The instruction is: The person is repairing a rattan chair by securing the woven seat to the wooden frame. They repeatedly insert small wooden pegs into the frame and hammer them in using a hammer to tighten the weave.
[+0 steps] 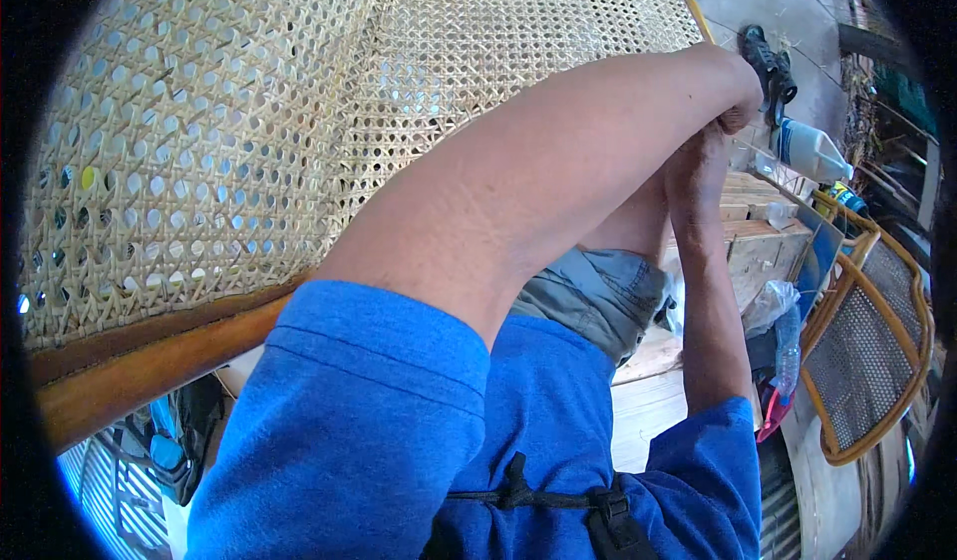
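Observation:
A large panel of woven cane webbing [249, 122], pale and full of small holes, fills the left and upper part of the view, with a brown wooden frame rail [169, 361] along its lower edge. My left arm reaches across in front of it. At the panel's right side, my left hand [740, 110] is bent down with its fingers curled; whatever they hold is hidden. My right hand [698, 156] is raised close beneath the left one, in shadow, and its fingers are mostly hidden. The two hands meet or nearly meet.
On the right are a white plastic jug [812, 149], black sandals [768, 67], a wooden crate-like block [763, 246], a clear plastic bottle [788, 351] and a smaller rattan-framed mesh piece [867, 351]. A dark bag [189, 440] is at lower left.

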A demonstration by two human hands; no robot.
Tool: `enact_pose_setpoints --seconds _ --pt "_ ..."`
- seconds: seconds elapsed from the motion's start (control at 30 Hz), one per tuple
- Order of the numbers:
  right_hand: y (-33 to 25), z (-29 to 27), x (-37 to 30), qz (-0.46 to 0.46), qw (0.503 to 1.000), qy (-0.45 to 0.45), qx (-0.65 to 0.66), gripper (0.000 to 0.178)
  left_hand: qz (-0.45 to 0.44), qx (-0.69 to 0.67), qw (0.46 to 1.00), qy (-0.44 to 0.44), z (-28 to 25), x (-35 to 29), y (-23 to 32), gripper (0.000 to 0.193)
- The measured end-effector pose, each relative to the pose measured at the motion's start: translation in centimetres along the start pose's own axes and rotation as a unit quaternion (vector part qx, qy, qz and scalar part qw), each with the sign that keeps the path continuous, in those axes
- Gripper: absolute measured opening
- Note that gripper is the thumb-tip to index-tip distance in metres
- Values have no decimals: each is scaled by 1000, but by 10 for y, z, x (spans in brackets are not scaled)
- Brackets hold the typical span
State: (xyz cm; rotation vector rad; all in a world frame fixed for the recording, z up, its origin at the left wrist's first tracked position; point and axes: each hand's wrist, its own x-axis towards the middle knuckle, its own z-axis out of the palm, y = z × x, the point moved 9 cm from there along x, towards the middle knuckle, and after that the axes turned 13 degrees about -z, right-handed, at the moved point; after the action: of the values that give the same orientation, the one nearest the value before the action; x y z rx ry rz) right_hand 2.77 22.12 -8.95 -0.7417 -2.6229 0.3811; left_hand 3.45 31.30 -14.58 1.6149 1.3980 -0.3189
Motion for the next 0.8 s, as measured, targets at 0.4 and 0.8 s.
enact_pose_setpoints --seconds 0.4,0.8 --pt "18 16 -7 19 996 -84 21 22 19 -14 1000 8 5 -2 -2 26" --pt "18 26 4 -88 978 -184 -40 28 103 5 989 107 -3 6 0 24"
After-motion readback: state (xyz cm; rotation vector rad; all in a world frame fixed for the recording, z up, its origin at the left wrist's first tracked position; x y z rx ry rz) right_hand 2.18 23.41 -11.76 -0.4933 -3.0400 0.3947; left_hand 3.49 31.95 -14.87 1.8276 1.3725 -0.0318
